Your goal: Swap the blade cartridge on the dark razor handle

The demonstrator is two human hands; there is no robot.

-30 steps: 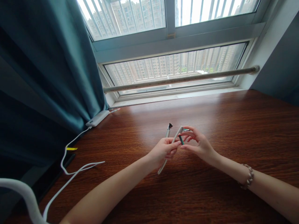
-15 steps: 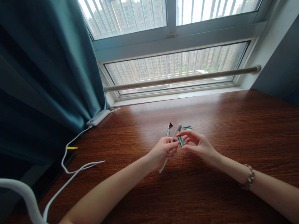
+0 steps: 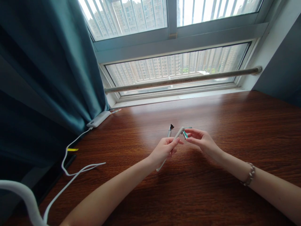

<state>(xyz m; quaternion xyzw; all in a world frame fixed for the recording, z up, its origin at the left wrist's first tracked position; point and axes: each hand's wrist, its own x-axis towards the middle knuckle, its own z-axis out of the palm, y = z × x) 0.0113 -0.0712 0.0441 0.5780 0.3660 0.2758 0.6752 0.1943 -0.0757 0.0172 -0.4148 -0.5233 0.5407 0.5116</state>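
Two sets of fingers meet near the middle of the table point(image 3: 199, 188). Those of the left hand point(image 3: 164, 150) are closed around a white toothbrush point(image 3: 179, 132), tilted with its bristled head up. Thumb and fingertips of the right hand point(image 3: 205, 142) pinch a small green-and-white piece point(image 3: 185, 135) right at the bristles. Just beyond the left hand lies a silver tool with a dark tip point(image 3: 169, 132). Farther out come a bracelet point(image 3: 250, 174) on the right wrist, a yellow strip point(image 3: 72, 150), white cable point(image 3: 63, 163) and white device point(image 3: 98, 119) by the curtain point(image 3: 58, 62).
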